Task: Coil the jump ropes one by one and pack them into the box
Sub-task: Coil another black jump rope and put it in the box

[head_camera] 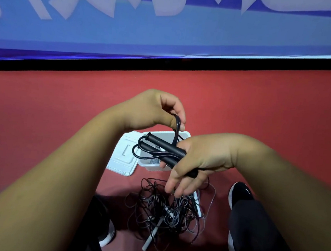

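1. Left hand (151, 112): raised above the box, thumb and fingertips pinching a loop of black cord (177, 124) that hangs down from the pinch.
2. Right hand (203, 160): seen from the back, gripping the two black handles (159, 144) of the same jump rope. The handles lie side by side and stick out to the left over the box. One handle end shows between the fingers, which point down and are only loosely bent.
3. The cord runs from the handle tips in small loops and up to the left hand's pinch.
4. Box (153, 165): white, open, standing on the red floor (261, 113) directly under both hands. Something grey and coiled shows inside; detail unclear.
5. Lid (123, 157): white, lying flat on the floor, touching the box's left side.
6. Remaining ropes (165, 211): a loose black tangle on the floor nearer the person, with a grey handle (150, 238) sticking out at its near edge.
7. Black shoes, right (240, 194) and left (107, 234), flank the tangle.
8. A blue banner (168, 35) runs along the far edge of the floor.
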The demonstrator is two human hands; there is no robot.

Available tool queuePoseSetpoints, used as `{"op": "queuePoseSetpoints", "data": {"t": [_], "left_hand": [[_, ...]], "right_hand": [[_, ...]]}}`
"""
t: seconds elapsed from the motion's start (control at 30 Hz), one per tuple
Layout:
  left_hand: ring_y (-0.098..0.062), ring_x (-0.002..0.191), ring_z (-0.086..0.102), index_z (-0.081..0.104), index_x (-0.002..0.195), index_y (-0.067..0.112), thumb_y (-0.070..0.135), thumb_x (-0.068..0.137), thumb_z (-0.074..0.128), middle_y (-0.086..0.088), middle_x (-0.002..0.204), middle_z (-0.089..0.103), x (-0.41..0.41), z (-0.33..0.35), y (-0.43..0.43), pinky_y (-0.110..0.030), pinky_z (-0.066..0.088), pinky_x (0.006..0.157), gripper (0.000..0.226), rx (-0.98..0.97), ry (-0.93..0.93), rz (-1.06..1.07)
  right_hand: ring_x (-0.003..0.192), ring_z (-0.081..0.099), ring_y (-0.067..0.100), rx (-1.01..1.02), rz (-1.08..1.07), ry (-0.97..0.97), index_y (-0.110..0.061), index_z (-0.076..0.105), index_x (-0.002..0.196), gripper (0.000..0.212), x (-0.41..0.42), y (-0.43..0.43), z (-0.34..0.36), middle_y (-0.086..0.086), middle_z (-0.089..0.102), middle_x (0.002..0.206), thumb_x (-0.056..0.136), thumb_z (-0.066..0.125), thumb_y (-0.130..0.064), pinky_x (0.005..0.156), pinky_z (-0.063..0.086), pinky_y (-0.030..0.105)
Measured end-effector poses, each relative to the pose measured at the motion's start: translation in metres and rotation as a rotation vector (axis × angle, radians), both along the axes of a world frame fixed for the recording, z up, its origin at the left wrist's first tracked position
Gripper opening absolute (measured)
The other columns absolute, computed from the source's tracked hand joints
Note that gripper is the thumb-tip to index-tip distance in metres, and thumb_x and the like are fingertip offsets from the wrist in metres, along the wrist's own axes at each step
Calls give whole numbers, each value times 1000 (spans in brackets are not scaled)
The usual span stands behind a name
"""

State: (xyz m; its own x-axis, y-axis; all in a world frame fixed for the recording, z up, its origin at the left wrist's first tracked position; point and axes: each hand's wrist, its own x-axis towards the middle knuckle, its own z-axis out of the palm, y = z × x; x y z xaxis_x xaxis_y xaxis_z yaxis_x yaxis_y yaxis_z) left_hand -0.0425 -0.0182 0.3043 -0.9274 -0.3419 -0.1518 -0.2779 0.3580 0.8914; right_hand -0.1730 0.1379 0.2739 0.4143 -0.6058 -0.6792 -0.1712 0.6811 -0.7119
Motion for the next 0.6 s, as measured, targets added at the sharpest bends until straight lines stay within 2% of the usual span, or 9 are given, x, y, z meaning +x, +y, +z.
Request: {"op": "queuePoseSetpoints", "data": {"t": [0.07,0.2,0.3,0.37,0.4,0.47,0.6], "left_hand": [[-17,84,73,74,94,0,-9,81,79,-13,88,78,-1,2,5,-29,58,84,16,-26,-10,-24],[-20,78,73,76,87,10,-6,81,78,-6,84,78,-1,6,11,-40,60,80,17,-202,-21,8],[-10,70,68,76,80,17,1,80,79,3,79,74,-1,7,14,-30,57,66,17,-336,-44,30],[-2,61,61,75,78,19,7,80,83,9,73,72,-1,7,15,-19,48,57,14,-405,-88,29],[0,56,58,75,77,19,10,80,84,11,69,70,-1,7,15,-15,44,54,13,-421,-116,34],[0,55,56,76,79,20,17,82,86,10,68,70,-1,6,13,-15,42,52,11,-440,-157,45],[-11,55,53,74,88,16,34,94,77,1,77,76,2,5,9,-21,43,51,19,-316,-221,70]], "right_hand": [[109,74,47,9,-48,58,3,47,130,29,1,-3,-7,31,74,116,103,58,3,72,66,33],[90,79,41,17,-143,177,9,47,128,30,-5,-7,-19,29,76,110,100,57,4,64,65,32],[80,80,32,-29,-219,302,11,55,120,24,-11,-10,-27,26,78,106,98,61,3,61,65,34],[71,78,25,-59,-274,365,5,56,122,25,-14,-13,-30,26,77,107,98,61,1,57,63,34],[68,76,22,-65,-299,386,2,55,123,25,-16,-15,-30,27,77,109,99,62,0,56,63,33],[62,70,18,-77,-353,428,-2,55,123,24,-21,-18,-32,26,76,108,100,62,-2,53,61,32],[59,60,25,-181,-465,636,-1,56,117,19,-28,-26,-35,14,71,85,98,56,-4,46,55,30]]}}
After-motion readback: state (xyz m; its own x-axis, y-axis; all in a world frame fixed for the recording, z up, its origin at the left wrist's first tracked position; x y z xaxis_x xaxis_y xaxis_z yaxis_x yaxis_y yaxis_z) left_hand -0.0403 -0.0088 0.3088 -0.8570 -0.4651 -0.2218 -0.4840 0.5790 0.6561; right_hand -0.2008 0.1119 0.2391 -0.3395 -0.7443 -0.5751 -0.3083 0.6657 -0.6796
